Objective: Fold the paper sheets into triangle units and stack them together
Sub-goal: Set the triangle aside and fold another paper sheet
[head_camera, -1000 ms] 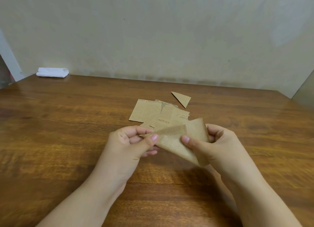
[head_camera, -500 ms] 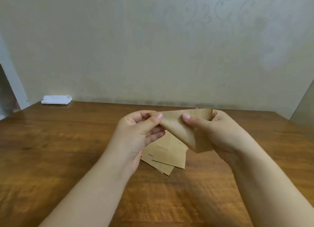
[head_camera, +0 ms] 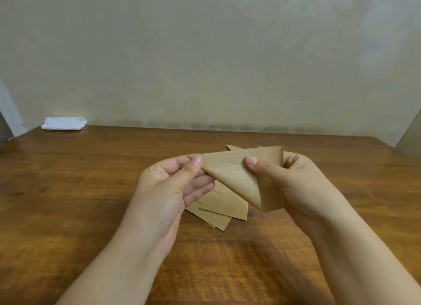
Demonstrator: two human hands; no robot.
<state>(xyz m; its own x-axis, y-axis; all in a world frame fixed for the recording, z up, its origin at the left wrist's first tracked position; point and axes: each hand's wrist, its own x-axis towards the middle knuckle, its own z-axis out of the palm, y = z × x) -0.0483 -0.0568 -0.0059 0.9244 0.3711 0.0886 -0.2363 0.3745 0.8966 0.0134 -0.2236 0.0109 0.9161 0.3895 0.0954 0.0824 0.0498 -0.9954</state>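
A folded brown paper sheet is being pinched above the table by the left hand and right hand, over loose sheets.

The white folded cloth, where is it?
In the head view, the white folded cloth lies at the wooden table's far left corner, against the wall, well away from both hands and the brown paper.

Brown wooden table against plain beige wall
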